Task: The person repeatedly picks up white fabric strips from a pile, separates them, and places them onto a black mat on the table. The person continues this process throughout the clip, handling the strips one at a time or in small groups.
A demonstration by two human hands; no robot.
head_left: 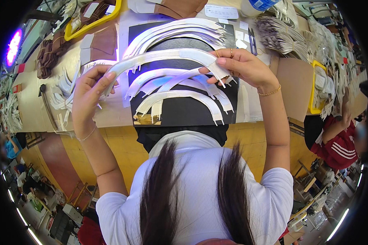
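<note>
A long curved white strip (167, 55) is stretched in an arch between my two hands, raised over a black board (184, 114). My left hand (95, 87) pinches its left end between thumb and fingers. Near its right end, my right hand (243, 67) grips the strip, whose notched tip pokes out below the fingers. Beneath it on the board lie several similar curved strips (180, 94), some crossing each other. A fanned stack of the same strips (180, 30) lies at the board's far side.
Brown and white pieces (103, 45) and a yellow basket (117, 12) are at the far left. White strips (65, 87) lie left of the board. To the right are tweezers (252, 42), bundled pale strips (280, 36) and another yellow basket (315, 107). A person in red (335, 143) sits at right.
</note>
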